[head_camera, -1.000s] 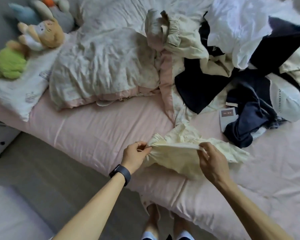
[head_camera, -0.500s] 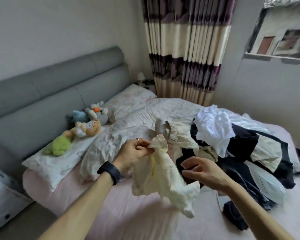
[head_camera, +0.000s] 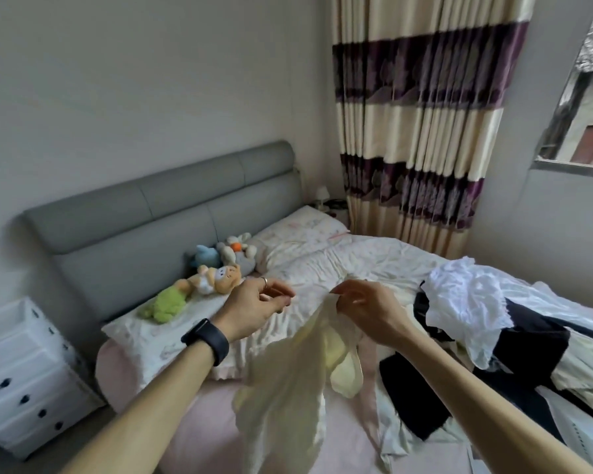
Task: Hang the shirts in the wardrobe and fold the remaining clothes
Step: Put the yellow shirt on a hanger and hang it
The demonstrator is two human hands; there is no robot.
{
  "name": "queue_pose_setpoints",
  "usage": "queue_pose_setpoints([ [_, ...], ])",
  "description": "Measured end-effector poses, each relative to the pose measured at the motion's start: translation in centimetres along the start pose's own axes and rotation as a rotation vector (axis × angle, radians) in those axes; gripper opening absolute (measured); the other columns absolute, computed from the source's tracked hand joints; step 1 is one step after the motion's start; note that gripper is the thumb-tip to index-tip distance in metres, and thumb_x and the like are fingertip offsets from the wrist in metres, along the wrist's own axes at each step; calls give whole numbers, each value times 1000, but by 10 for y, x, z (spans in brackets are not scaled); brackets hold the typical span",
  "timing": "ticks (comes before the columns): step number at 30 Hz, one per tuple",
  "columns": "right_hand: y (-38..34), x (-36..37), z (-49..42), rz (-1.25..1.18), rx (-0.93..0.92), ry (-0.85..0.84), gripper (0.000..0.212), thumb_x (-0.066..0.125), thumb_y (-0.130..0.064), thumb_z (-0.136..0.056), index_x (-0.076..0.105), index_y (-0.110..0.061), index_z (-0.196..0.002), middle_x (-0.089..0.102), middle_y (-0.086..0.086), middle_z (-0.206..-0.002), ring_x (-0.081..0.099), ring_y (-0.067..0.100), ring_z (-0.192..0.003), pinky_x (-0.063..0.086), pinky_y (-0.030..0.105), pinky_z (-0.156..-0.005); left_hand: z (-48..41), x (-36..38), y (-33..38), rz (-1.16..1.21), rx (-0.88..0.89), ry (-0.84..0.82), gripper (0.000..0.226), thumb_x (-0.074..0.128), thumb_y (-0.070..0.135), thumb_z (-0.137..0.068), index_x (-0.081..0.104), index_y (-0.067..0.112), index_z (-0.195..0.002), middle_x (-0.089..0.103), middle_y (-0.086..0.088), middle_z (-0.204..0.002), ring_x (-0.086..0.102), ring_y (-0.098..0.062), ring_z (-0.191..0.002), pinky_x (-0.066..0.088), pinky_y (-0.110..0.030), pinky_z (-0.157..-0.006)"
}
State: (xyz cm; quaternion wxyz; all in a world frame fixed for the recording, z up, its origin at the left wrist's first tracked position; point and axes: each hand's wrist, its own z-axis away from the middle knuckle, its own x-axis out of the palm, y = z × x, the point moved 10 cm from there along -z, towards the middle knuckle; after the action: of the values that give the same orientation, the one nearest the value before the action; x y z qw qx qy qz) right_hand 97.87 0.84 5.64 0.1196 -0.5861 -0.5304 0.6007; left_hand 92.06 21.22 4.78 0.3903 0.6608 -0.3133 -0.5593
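One hand on the garment, one free

Right hand (head_camera: 367, 313) pinched the pale yellow garment (head_camera: 288, 398) by its top edge. Thumb and fingertips were closed on a fold of cloth, wrist bent inward, palm turned toward the person. Held high this way, the cloth hung full length in front of the body, above the pink bed (head_camera: 192, 422). Its lower part drooped toward the sheet; whether it touched could not be judged. Likely reason for the lift: to let the piece drop open under its own weight, so its shape and edges could be read before choosing to hang or fold.

Left hand (head_camera: 254, 307) sat level with the right, near it but apart. Fingers were loosely curled, thumb near the forefinger, nothing visible in its grip. Band (head_camera: 206, 340) on that wrist, ring (head_camera: 263, 280) on one finger. The pose read as ready to take a second corner; that is judgement only.

Both forearms reached forward and up from the bottom of the view, elbows out of sight.

Pile of clothes (head_camera: 466, 302), white, black and cream, lay heaped and unsorted on the bed to the right of the hands. Most of the task looked undone. Soft toys (head_camera: 216, 278) lay along the pillow (head_camera: 144, 333) by the grey headboard (head_camera: 151, 213). No wardrobe or hanger in view.

Fabric looked thin and limp, likely to twist and slip if held at one point only.
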Motion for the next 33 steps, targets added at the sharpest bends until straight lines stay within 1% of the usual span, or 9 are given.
queue_pose_setpoints([
  [2,-11,4,-3,39,-32,-10,15,69,-16,-89,77,-28,-92,73,-16,-85,66,-6,-82,48,15,-75,10,2,1,15,15,35,8,75,21,-89,74,24,-96,75,2,-93,71,-13,-88,57,-41,-91],
  [7,-27,1,-6,28,-81,-30,12,68,-17,-90,77,-24,-94,74,-14,-88,68,-1,-85,54,23,-79,39,56,5,-69,-14,-49,47,82,57,-71,63,35,-109,69,15,-102,64,-2,-94,54,-22,-80],
  [11,-20,-6,-4,7,-44,-21,14,61,-17,-94,70,-26,-100,71,-12,-92,65,2,-91,53,26,-80,44,75,0,-207,20,49,12,68,44,-87,62,35,-91,71,15,-86,66,0,-79,56,-28,-73],
  [14,0,-12,3,-25,12,-17,13,55,-22,-100,65,-27,-105,69,-4,-96,65,16,-91,53,36,-79,46,64,-13,-121,-19,29,13,70,44,-89,65,35,-81,67,14,-72,64,-3,-70,47,-16,-62],
  [18,15,-24,15,-73,14,18,16,54,-21,-102,65,-31,-101,69,0,-96,64,19,-88,51,36,-78,50,60,-38,-35,-122,-182,61,67,72,-77,57,12,-70,56,1,-62,53,-15,-59,41,-32,-61],
  [23,20,-34,24,-167,22,97,15,51,-18,-104,65,-20,-103,68,-8,-89,59,-2,-73,44,14,-66,81,86,-60,-168,-193,-354,46,72,48,-88,54,16,-60,42,7,-58,38,-6,-55,27,-24,-56],
  [26,46,-45,28,-170,69,157,14,53,-17,-102,67,-17,-104,70,-6,-99,63,5,-89,44,18,-75,93,79,-79,-268,-218,-268,49,71,53,-85,57,8,-73,47,3,-64,42,-9,-59,32,-28,-59],
  [29,81,-41,37,-63,159,149,15,55,-18,-101,68,-17,-108,70,0,-104,64,14,-101,43,18,-76,101,60,-79,-336,-224,-162,18,75,43,-85,70,27,-79,65,16,-68,57,-1,-64,44,-23,-64],
  [33,112,-21,51,234,273,85,16,59,-28,-97,69,-26,-109,72,3,-109,67,26,-101,48,35,-78,102,36,-69,-244,-240,0,9,80,36,-83,77,27,-84,72,15,-72,65,0,-68,50,-17,-65],
])
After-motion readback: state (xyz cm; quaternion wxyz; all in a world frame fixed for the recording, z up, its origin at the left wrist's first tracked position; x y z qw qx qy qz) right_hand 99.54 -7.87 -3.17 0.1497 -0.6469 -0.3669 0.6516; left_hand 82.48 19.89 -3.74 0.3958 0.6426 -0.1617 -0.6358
